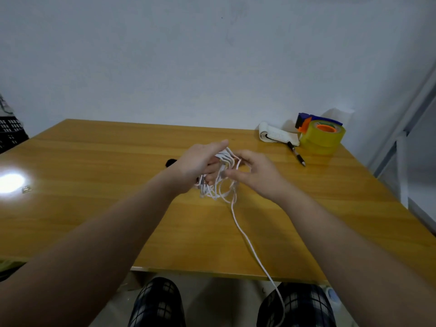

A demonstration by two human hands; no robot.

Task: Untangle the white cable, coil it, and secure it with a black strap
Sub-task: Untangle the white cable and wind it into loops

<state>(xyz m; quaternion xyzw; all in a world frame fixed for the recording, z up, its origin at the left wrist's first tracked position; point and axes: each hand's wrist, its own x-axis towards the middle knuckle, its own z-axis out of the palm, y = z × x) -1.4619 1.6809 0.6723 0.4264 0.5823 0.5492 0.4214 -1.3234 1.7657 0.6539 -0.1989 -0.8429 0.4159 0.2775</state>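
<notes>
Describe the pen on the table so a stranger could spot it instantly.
On the wooden table, find the far right corner, where a yellow tape roll stands beside a white notepad. The pen lies just in front of them, slanting toward the near edge. Only it is thin, black and stick-shaped.

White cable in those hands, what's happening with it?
A person seated at a wooden table holds a loose bundle of white cable loops in the left hand, while the right hand pinches a strand beside it. A long tail runs across the table and hangs off the near edge, so coiling isn't finished. What looks like the black strap lies partly hidden behind the left hand, untouched.
</notes>
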